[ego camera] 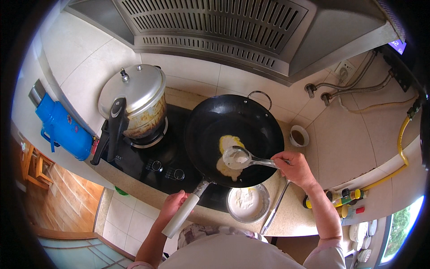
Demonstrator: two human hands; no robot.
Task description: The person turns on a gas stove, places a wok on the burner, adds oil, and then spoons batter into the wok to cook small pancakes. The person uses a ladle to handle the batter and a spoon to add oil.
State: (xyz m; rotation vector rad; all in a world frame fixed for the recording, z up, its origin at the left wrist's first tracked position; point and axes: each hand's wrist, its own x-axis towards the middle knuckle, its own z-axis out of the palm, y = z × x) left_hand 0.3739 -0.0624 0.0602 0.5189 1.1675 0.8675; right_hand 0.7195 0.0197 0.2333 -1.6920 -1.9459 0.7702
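Note:
My right hand (293, 168) grips the handle of a clear ladle (237, 157), whose bowl is over the black wok (205, 124) with some pale batter in it. Under and around the bowl, pale batter (229, 169) and a yellow-edged patch lie on the wok's inside. At the wok's grey handle (181, 215) is my left hand (174, 204), partly hidden behind it; how firmly its fingers close cannot be seen. Just below the wok's rim, a bowl of white batter (248, 203) stands near the counter's front edge. A long metal utensil (276, 209) lies to its right.
A pressure cooker (134, 97) stands on the left burner of the black cooktop (161, 168). Behind right of the wok is a small cup of brown liquid (299, 136). Sauce bottles (342, 199) line the right side. The range hood (215, 37) hangs above; a blue thermos (63, 126) is far left.

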